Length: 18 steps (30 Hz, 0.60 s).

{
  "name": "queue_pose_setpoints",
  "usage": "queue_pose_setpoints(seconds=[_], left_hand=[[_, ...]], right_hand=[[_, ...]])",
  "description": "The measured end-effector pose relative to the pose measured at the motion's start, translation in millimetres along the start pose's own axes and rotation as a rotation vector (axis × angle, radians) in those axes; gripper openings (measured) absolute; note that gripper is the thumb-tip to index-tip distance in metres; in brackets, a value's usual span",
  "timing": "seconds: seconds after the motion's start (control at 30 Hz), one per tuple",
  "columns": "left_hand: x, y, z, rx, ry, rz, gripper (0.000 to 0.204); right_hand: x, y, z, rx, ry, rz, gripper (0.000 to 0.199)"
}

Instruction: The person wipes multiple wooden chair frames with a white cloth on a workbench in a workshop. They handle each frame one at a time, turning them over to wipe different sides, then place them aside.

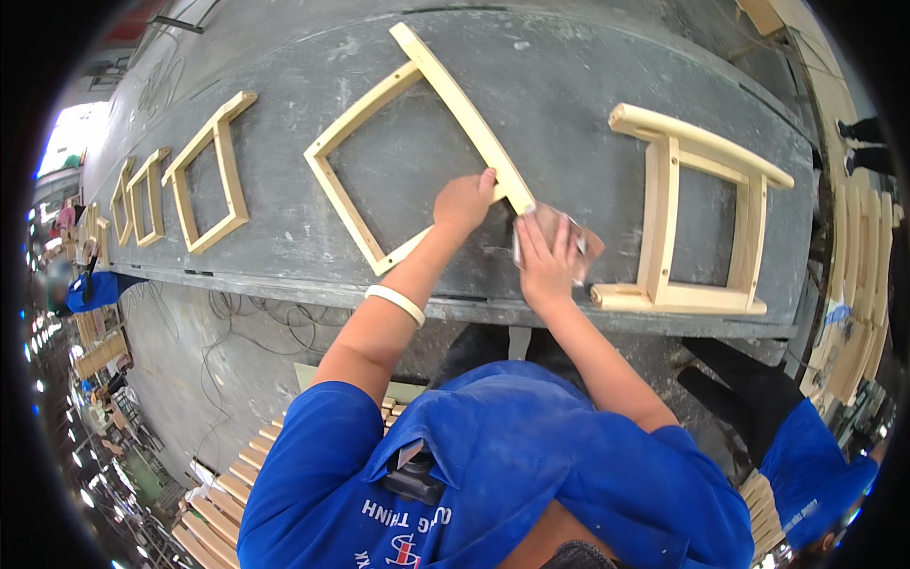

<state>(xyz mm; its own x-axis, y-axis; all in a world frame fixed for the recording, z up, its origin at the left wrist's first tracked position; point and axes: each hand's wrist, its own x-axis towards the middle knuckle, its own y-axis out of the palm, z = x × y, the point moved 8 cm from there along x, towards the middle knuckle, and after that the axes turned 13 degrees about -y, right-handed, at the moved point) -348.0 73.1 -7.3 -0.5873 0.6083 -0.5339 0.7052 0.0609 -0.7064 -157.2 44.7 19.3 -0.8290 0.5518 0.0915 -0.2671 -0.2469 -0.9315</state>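
A pale wooden frame (471,118) lies aslant on the grey table, one long bar running beyond its corners. My left hand (464,201) is closed around the frame near the lower end of that bar, its thumb on the wood. At the bar's end, my right hand (547,258) presses a brownish folded sheet (590,248) that looks like sandpaper. Its fingers lie over the sheet and hide part of it, along with the bar's tip. A white band circles my left wrist.
The grey table (550,66) also bears an assembled wooden frame (662,218) at right and several smaller-looking frames (227,171) at left. A person in blue (815,465) stands close at lower right. Wooden slats (223,507) are stacked behind my left side; cables (227,332) trail on the floor.
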Motion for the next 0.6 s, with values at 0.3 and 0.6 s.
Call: queue_pose_setpoints(seconds=[0.3,0.6], left_hand=[[0,-3,1,-0.008,-0.024,0.022,0.058],[6,5,1,0.020,0.023,0.011,0.059]], right_hand=[[9,-8,-6,-0.019,0.055,0.051,0.060],[5,-10,-16,-0.051,0.074,0.034,0.061]])
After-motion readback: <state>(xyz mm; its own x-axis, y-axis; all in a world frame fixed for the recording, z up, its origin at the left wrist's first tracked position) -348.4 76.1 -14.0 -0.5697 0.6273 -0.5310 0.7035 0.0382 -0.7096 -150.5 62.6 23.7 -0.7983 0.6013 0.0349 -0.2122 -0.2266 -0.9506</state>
